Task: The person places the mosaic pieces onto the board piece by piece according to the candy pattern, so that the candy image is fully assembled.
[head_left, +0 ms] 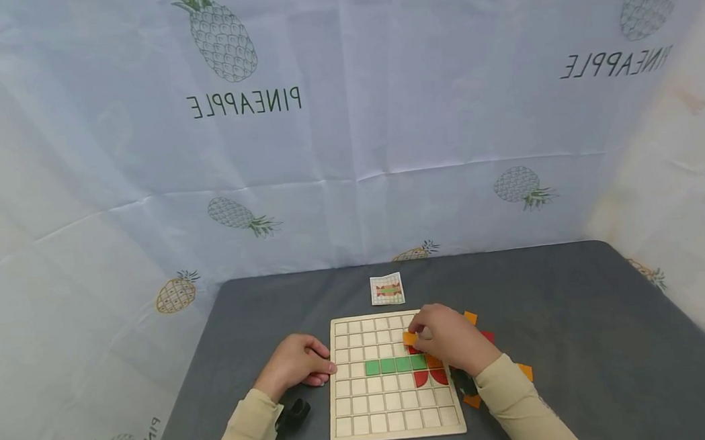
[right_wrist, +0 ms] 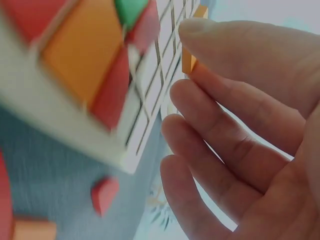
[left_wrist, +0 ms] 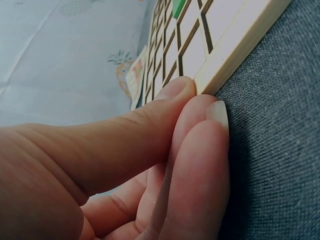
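Observation:
A pale wooden grid board [head_left: 395,421] lies on the dark table. My left hand [head_left: 294,363] pinches its left edge, with the thumb [left_wrist: 175,90] on the rim and fingertips against the side. Over the upper right cells, my right hand [head_left: 450,335] holds an orange square tile [head_left: 409,338] between thumb and index finger; its other fingers are spread and loosely bent. A row of green square tiles [head_left: 388,366] crosses the middle of the board. At the row's right end sits another orange tile [right_wrist: 82,47], with red curved pieces [head_left: 421,379] beside it.
Behind the board lies a small printed card [head_left: 387,290] with a coloured grid pattern. Loose orange pieces [head_left: 525,371] and red pieces [right_wrist: 104,195] are scattered right of the board, partly hidden by my right arm. A pineapple-print cloth [head_left: 347,139] hangs behind the table.

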`<action>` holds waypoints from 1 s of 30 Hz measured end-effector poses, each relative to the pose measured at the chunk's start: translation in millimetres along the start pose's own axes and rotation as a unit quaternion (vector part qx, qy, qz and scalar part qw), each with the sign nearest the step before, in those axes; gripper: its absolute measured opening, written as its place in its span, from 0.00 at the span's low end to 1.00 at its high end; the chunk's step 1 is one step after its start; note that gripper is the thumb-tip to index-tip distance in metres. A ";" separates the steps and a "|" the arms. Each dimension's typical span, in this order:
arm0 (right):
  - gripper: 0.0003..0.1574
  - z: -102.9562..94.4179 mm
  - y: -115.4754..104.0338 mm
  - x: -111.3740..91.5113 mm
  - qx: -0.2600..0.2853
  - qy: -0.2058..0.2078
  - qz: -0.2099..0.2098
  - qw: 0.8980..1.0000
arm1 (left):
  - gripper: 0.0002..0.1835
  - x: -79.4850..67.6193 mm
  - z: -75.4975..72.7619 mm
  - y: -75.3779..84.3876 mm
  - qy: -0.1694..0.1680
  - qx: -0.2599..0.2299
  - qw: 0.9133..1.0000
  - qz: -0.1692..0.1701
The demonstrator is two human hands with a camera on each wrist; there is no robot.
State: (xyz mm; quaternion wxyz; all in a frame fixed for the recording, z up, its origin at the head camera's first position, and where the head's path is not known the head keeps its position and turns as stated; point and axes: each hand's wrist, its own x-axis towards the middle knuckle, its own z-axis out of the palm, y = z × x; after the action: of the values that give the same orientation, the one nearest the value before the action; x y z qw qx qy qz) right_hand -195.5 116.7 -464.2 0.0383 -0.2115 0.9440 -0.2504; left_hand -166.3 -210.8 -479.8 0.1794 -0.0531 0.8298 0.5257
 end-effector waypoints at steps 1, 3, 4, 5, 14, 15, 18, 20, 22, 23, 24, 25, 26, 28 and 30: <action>0.09 2.0 -2.7 -0.4 -0.006 0.000 -0.012 1.000 | 0.19 0.3 0.5 -0.1 -0.002 -0.001 1.000 0.001; 0.08 5.8 -6.3 -1.6 -0.022 0.002 -0.030 0.999 | 0.19 0.9 1.4 -0.3 -0.006 -0.003 1.000 0.002; 0.08 6.9 -7.8 -2.3 -0.031 0.005 -0.038 0.999 | 0.19 1.1 1.8 -0.4 -0.007 -0.004 1.000 0.002; 0.08 7.6 -9.0 -2.9 -0.040 0.010 -0.045 0.998 | 0.19 1.2 2.0 -0.4 -0.008 -0.004 1.000 0.003; 0.08 11.5 -13.5 -0.8 -0.051 0.012 -0.055 0.997 | 0.19 -0.1 -0.2 0.1 -0.001 -0.003 1.000 0.002; 0.08 11.9 -13.7 -0.1 -0.054 0.013 -0.055 0.997 | 0.19 -0.2 -0.7 0.4 0.000 -0.003 1.000 0.003; 0.07 13.1 -14.0 1.4 -0.055 0.015 -0.063 0.996 | 0.19 0.0 -1.7 0.0 0.001 -0.003 1.000 0.004; 0.06 14.9 -13.1 2.1 -0.057 0.014 -0.069 0.996 | 0.19 -0.1 -2.2 -0.7 0.001 -0.004 1.000 0.001; 0.06 16.8 -11.7 3.3 -0.059 0.009 -0.072 0.996 | 0.19 0.0 -2.1 -1.3 -0.001 -0.006 1.000 -0.002; 0.06 17.5 -11.0 3.9 -0.061 0.007 -0.072 0.995 | 0.19 0.2 -1.9 -1.3 -0.001 -0.005 1.000 -0.003; 0.06 18.1 -10.4 4.4 -0.062 0.005 -0.070 0.996 | 0.19 0.4 -1.7 -1.3 0.000 -0.005 1.000 -0.003; 0.06 18.6 -9.8 5.0 -0.063 0.005 -0.069 0.996 | 0.19 0.7 -1.6 -1.1 0.000 -0.004 1.000 -0.002; 0.06 18.8 -9.2 5.5 -0.063 0.004 -0.068 0.996 | 0.19 1.1 -1.4 -0.7 0.000 -0.003 1.000 -0.002; 0.06 18.9 -8.1 5.7 -0.062 0.003 -0.067 0.996 | 0.19 1.7 -1.1 0.1 -0.001 -0.002 1.000 0.000; 0.05 19.1 -7.0 5.3 -0.061 0.005 -0.069 0.996 | 0.19 2.1 -1.1 0.1 -0.004 -0.001 1.000 0.001</action>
State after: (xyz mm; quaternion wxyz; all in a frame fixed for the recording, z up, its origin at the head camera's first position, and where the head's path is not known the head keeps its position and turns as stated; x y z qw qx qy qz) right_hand -194.3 100.3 -477.3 0.0035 -0.2772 0.9408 -0.1951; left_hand -168.5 -211.6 -480.1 0.1819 -0.0501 0.8286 0.5270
